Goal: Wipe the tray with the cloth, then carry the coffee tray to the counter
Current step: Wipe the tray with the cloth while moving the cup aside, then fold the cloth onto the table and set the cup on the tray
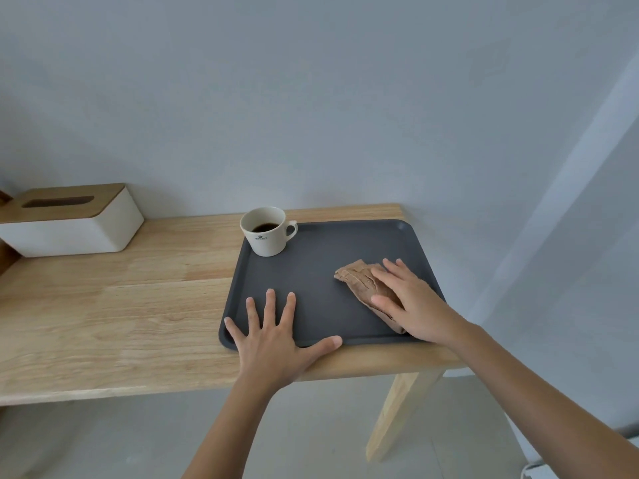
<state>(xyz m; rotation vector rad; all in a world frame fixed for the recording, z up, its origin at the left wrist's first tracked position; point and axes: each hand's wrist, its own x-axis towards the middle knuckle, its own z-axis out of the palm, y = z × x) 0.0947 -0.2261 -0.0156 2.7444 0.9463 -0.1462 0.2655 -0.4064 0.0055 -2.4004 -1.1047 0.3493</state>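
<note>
Tray [321,271], dark grey, under flat open left hand [276,344], right hand [411,302] flat on cloth [359,276].

Right hand [415,302] flat on cloth [359,278]; left hand [273,344] flat on tray [321,271].

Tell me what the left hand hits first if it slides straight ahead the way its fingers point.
Probably the coffee cup. The left hand lies flat on the tray, fingers aimed up-tray toward the cup; bare tray lies between them.
</note>
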